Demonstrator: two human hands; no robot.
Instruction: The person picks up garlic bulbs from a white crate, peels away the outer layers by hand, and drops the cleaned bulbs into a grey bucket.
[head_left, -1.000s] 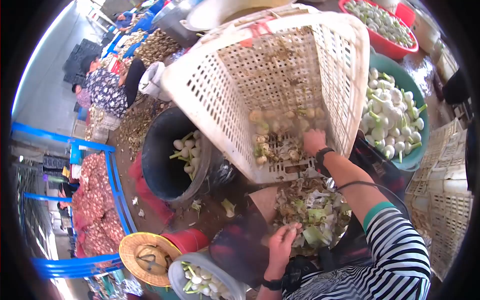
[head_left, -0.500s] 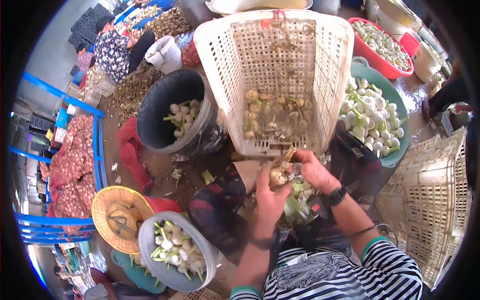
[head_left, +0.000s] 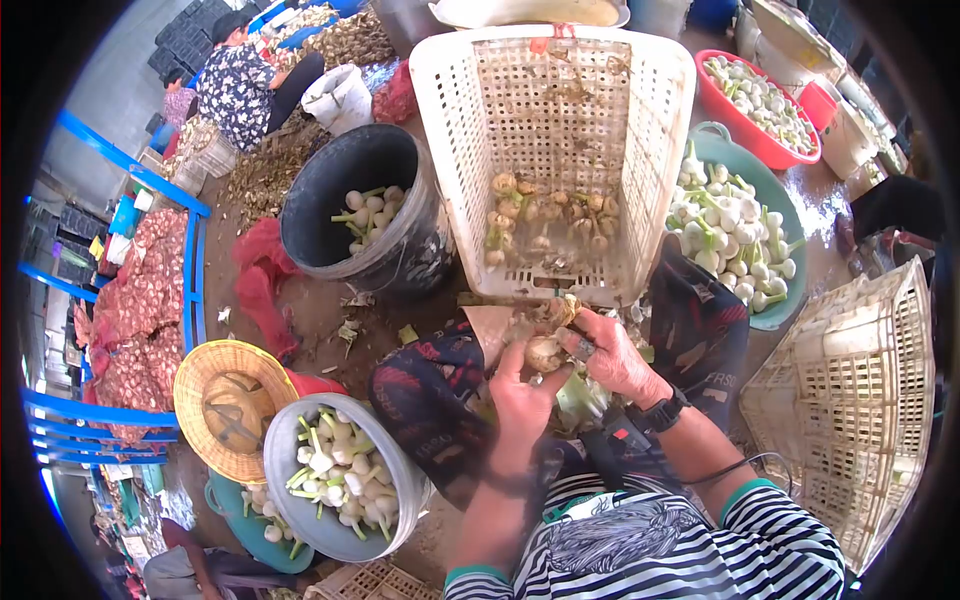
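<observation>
My left hand (head_left: 520,400) is closed round a garlic bulb (head_left: 543,354) with brownish outer skin, held over my lap. My right hand (head_left: 618,362), with a dark watch on the wrist, is closed at the bulb's dry stalk (head_left: 562,309). Something small and greyish shows by its fingers, too unclear to name. Below the hands lies a heap of pale green and white leafy scraps (head_left: 582,402). Right in front, a tilted white plastic crate (head_left: 428,100) holds several brown, unpeeled garlic bulbs (head_left: 540,212).
Cleaned garlic fills a green tub (head_left: 786,312), a red basin (head_left: 735,140) and a grey bucket (head_left: 278,470). A black bucket (head_left: 310,235) holds a few more. Beside them are a straw hat (head_left: 208,395), a stacked crate (head_left: 830,410) and a blue rail (head_left: 193,290). A person (head_left: 240,95) sits behind.
The bulb has tilted in my left hand, and its stalk end now sits beside my right fingers. My right hand has moved slightly down and left. The view has shifted a little.
</observation>
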